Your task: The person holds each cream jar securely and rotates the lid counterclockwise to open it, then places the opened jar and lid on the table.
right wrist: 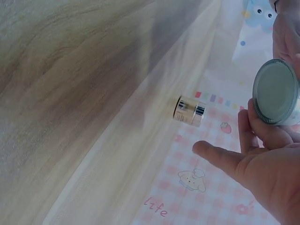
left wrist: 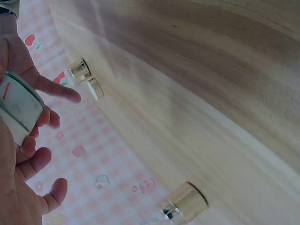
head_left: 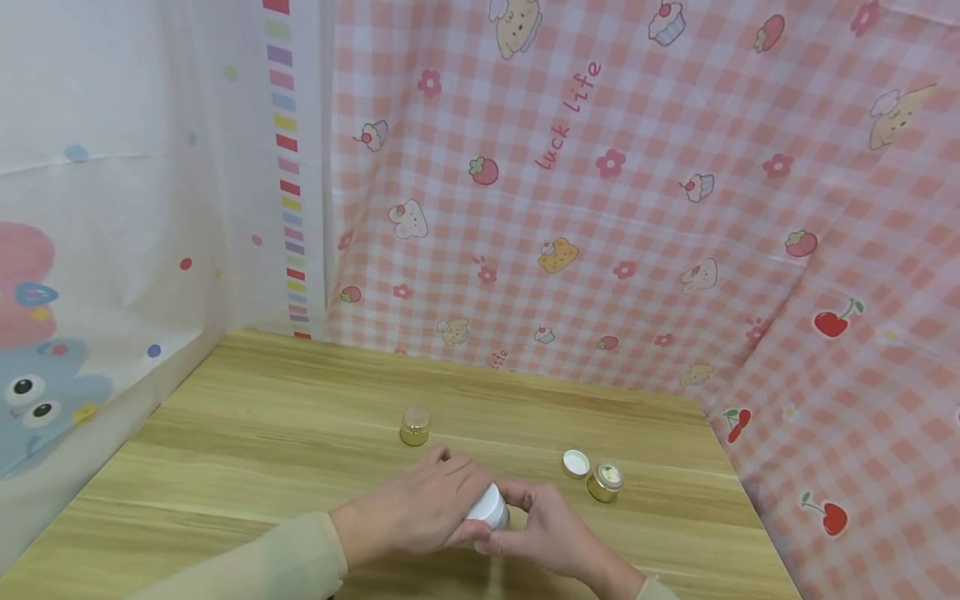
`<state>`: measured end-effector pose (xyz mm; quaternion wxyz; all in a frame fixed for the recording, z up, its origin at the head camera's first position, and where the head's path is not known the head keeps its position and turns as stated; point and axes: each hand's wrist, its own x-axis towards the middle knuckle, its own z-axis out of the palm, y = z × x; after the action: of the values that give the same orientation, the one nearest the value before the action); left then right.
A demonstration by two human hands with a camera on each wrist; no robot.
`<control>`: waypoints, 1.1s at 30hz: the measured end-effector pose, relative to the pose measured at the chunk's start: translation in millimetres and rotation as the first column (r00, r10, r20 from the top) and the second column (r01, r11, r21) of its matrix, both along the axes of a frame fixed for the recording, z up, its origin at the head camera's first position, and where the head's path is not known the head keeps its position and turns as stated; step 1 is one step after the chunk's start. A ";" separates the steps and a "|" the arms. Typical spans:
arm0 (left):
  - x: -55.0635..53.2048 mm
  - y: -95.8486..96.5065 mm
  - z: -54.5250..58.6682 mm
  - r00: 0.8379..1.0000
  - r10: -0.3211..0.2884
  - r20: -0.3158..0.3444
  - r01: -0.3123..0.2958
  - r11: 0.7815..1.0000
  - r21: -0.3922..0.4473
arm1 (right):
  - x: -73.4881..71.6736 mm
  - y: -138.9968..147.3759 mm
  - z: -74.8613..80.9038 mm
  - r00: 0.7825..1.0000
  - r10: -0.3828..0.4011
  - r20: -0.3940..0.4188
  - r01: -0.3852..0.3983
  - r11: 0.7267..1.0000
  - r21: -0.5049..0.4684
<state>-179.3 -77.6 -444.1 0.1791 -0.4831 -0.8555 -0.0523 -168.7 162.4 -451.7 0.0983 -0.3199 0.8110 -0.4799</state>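
Observation:
Both hands hold a white round jar [head_left: 490, 508] tilted on its side, low over the front of the table. My left hand [head_left: 423, 504] grips it from the left, fingers over the top and thumb at the near side. From the right, my right hand [head_left: 551, 529] pinches it between thumb and fingers. A seam between lid and body shows on the jar [left wrist: 21, 105] in the left wrist view. The right wrist view shows the jar's round, ridged-edge end [right wrist: 274, 92]. Fingers hide part of it.
On the wooden table [head_left: 300, 450] stands a gold jar with a pinkish top [head_left: 415, 427], beyond the left hand. To the right, an uncapped gold jar [head_left: 605, 483] sits beside an upturned lid [head_left: 576, 463] with white inside. Patterned cloths [head_left: 600, 217] hang around the table.

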 end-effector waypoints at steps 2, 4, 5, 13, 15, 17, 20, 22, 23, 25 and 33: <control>-0.3 0.6 -0.3 1.000 0.014 0.021 -0.014 1.000 0.006 | -0.3 -0.3 -0.1 1.000 -0.010 -0.013 0.010 1.000 0.006; -1.0 1.2 -0.5 0.999 0.026 0.047 -0.027 0.999 0.019 | -1.4 -0.2 0.3 0.999 -0.027 -0.025 0.027 0.999 0.019; -1.5 1.7 -0.7 0.998 0.031 0.051 -0.032 0.999 0.024 | -2.5 0.1 0.7 0.999 -0.033 -0.027 0.034 0.999 0.029; -4.9 1.5 0.6 0.996 0.028 0.082 -0.031 0.999 0.041 | -14.2 12.9 5.0 0.995 0.026 0.093 -0.034 0.996 0.082; -5.8 0.8 2.2 0.998 0.014 0.065 -0.018 0.999 0.051 | -16.6 15.6 4.1 0.992 0.060 0.110 -0.067 0.996 0.064; -6.6 0.2 4.1 0.999 0.007 0.038 -0.010 0.998 0.059 | -18.3 17.1 3.1 0.990 0.087 0.115 -0.093 0.995 0.045; -7.1 0.0 6.1 1.000 -0.004 0.015 0.004 0.998 0.059 | -19.7 17.3 2.0 0.987 0.117 0.108 -0.119 0.993 0.017; -6.5 0.0 6.6 1.000 -0.004 0.027 0.003 0.999 0.043 | -19.4 16.7 2.2 0.986 0.118 0.114 -0.120 0.993 0.006; -5.9 0.0 6.5 0.999 -0.003 0.038 0.001 0.999 0.034 | -19.0 16.2 2.3 0.986 0.115 0.118 -0.116 0.993 0.005; -4.6 -0.1 5.8 0.999 0.005 0.054 -0.006 1.000 0.015 | -17.4 14.9 2.2 0.988 0.098 0.118 -0.100 0.995 0.011; -0.5 1.4 6.8 0.996 0.040 0.083 -0.041 0.999 0.007 | -12.0 14.5 -2.2 0.995 0.004 0.101 -0.008 0.999 0.042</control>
<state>-179.8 -76.2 -437.4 0.1465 -0.4623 -0.8716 -0.0722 -180.7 177.0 -453.9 0.1472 -0.2955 0.8141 -0.4778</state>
